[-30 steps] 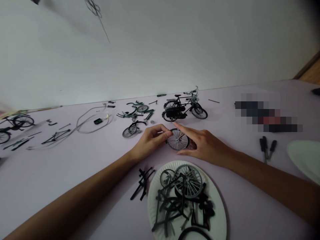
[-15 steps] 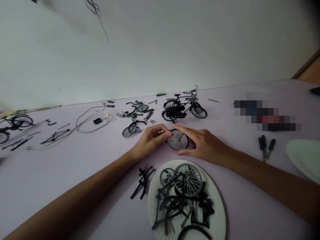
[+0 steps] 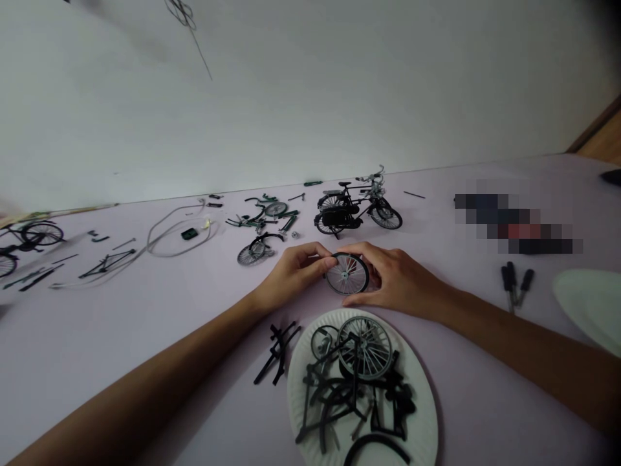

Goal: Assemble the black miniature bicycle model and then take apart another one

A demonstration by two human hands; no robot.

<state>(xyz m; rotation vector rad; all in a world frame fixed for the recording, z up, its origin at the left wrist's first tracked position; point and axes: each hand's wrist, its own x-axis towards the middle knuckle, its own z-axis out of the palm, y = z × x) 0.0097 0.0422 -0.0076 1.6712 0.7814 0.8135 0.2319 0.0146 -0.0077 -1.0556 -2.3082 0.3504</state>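
A small spoked model bicycle wheel [image 3: 346, 274] with a black tyre is held up between my hands, its face toward me. My left hand [image 3: 303, 268] pinches its left edge between thumb and fingers. Around the right side of the rim curves my right hand [image 3: 388, 275], forefinger at the top and thumb near the bottom. Just below lies a white paper plate [image 3: 427, 388] bearing a larger spoked wheel [image 3: 365, 348] and several black frame parts. Left of the plate rests a black curved part [image 3: 278, 353] on the table.
Assembled model bicycles [image 3: 356, 207] stand beyond my hands. Loose green and black parts [image 3: 264, 220] lie left of them, with a pale cable [image 3: 160, 252] farther left. Screwdrivers [image 3: 517, 281] and a white plate [image 3: 589, 304] are at the right. A wall [image 3: 310, 90] closes the back.
The wheel has shifted slightly right and down in my hands. My right hand's fingers have changed their position a little around the rim; the other things stay put.
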